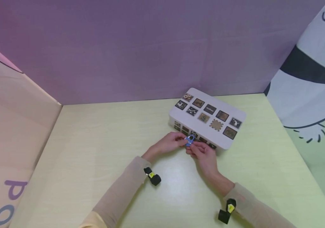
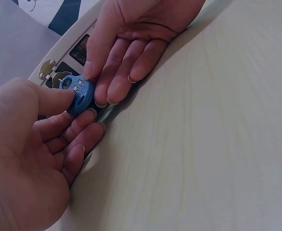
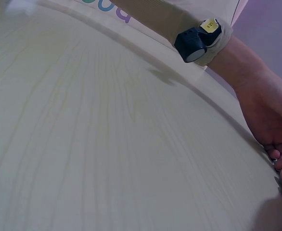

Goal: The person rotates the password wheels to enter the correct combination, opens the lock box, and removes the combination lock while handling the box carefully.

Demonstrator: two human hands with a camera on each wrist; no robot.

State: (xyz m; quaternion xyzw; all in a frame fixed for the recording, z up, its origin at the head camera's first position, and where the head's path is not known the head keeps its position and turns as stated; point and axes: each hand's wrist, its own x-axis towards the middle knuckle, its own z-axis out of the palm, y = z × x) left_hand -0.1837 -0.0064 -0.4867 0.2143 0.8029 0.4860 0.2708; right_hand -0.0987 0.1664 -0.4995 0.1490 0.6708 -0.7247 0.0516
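Observation:
A small blue combination padlock (image 2: pixel 84 92) sits between both hands at the front side of a white box (image 1: pixel 192 122). My left hand (image 1: pixel 168 143) pinches the padlock, its thumb on the dial face and its fingers beneath. From the other side, my right hand (image 1: pixel 207 160) holds the padlock's edge between thumb and fingers. The shackle lies against a brass-coloured hasp (image 2: pixel 47 69) on the box; whether it passes through the hasp, I cannot tell. In the right wrist view the padlock is out of sight, and only parts of the hands show at the right edge.
The box, printed with small square pictures, stands angled near the back of the pale wooden table (image 1: pixel 99 136). A purple wall (image 1: pixel 122 53) rises behind, and printed panels stand at left and right. Each sleeve carries a black wrist camera (image 1: pixel 154 178).

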